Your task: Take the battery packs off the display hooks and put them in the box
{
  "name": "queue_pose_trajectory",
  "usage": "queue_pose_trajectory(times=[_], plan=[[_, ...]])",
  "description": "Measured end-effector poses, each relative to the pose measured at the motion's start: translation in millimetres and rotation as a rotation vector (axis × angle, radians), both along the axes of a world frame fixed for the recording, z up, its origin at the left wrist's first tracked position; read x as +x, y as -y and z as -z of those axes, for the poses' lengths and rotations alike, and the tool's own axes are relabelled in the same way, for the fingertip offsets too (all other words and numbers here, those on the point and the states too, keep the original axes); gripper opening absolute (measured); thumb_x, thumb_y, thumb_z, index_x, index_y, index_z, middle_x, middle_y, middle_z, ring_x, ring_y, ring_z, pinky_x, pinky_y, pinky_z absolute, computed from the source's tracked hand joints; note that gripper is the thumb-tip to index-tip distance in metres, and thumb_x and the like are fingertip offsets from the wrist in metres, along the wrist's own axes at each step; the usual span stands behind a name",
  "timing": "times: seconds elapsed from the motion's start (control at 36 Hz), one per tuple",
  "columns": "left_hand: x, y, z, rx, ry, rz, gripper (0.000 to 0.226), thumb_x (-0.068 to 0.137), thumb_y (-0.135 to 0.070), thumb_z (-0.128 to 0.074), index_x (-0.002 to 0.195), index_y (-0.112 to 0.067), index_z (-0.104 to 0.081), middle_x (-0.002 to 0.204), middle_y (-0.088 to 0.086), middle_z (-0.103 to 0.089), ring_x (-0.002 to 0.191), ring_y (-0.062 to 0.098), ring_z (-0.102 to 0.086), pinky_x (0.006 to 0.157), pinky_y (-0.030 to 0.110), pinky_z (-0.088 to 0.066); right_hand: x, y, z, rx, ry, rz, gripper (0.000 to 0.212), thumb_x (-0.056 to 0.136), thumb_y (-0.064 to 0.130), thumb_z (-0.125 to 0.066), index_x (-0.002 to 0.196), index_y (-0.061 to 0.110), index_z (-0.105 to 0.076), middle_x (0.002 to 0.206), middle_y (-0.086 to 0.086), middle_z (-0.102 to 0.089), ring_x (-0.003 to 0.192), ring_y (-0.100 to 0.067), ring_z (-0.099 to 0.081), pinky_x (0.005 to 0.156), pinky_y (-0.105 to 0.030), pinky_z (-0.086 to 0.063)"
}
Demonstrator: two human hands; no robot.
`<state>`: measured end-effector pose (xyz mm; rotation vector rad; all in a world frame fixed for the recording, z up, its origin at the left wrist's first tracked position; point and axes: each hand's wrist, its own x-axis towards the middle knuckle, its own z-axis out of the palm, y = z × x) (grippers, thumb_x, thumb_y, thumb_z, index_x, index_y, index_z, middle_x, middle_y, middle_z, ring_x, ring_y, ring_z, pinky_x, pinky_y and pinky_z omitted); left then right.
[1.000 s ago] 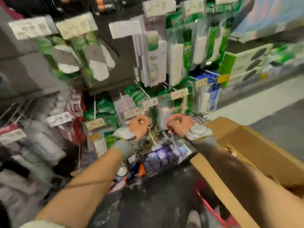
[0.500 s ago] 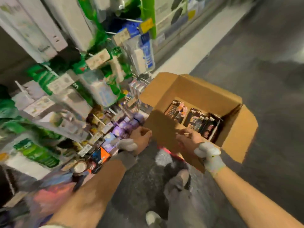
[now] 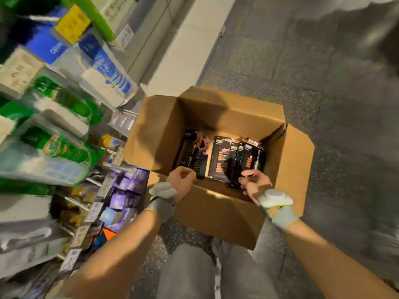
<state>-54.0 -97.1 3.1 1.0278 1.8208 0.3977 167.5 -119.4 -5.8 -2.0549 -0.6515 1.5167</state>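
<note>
An open cardboard box (image 3: 287, 160) stands on the floor in front of my knees. Several black battery packs (image 3: 220, 157) with orange cells lie in it. My right hand (image 3: 255, 184) is over the box's near right corner and pinches a dark battery pack (image 3: 232, 172) that hangs upright inside the box. My left hand (image 3: 182, 180) hovers at the near left rim with its fingers curled into a fist; nothing shows in it. Both wrists wear grey bands.
The display rack (image 3: 64, 126) fills the left side, with hooks of green, blue and purple packages (image 3: 127, 190) and price tags. Grey tiled floor (image 3: 334, 93) lies to the right and beyond the box. My grey trouser legs (image 3: 187, 275) are below.
My view swung from the hooks down to the box. Both hands left the rack and moved right, the right one carrying a pack over the near rim into the box.
</note>
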Motion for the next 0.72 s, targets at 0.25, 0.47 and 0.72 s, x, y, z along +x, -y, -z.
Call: queue_pose_trajectory(times=[0.25, 0.47, 0.72], plan=[[9.9, -56.8, 42.9, -0.106, 0.063, 0.116, 0.010, 0.095, -0.020, -0.060, 0.087, -0.026, -0.061, 0.091, 0.003, -0.069, 0.072, 0.015, -0.063, 0.068, 0.032, -0.058, 22.3, -21.5, 41.8, -0.090, 0.073, 0.029, 0.025, 0.089, 0.012, -0.063, 0.112, 0.014, -0.054, 0.095, -0.009, -0.063, 0.072, -0.026, -0.054, 0.085, -0.042, -0.048], [17.4, -118.4, 98.6, -0.178, 0.069, 0.223, 0.003, 0.096, -0.015, -0.058, 0.096, -0.016, -0.060, 0.079, -0.001, -0.064, 0.065, 0.011, -0.057, 0.059, 0.021, -0.050, 24.7, -65.8, 96.1, -0.338, 0.238, 0.044, 0.063, 0.082, 0.043, -0.060, 0.138, 0.022, -0.040, 0.129, -0.004, -0.056, 0.107, -0.033, -0.060, 0.098, -0.049, -0.044], [15.0, -149.3, 154.7, -0.228, 0.053, 0.320, 0.009, 0.097, -0.013, -0.056, 0.103, -0.013, -0.062, 0.083, 0.000, -0.065, 0.069, 0.011, -0.059, 0.066, 0.024, -0.052, 22.0, -79.9, 146.8, -0.557, 0.378, -0.044, 0.073, 0.085, 0.042, -0.060, 0.145, 0.014, -0.029, 0.141, -0.007, -0.049, 0.122, -0.033, -0.053, 0.106, -0.044, -0.039]])
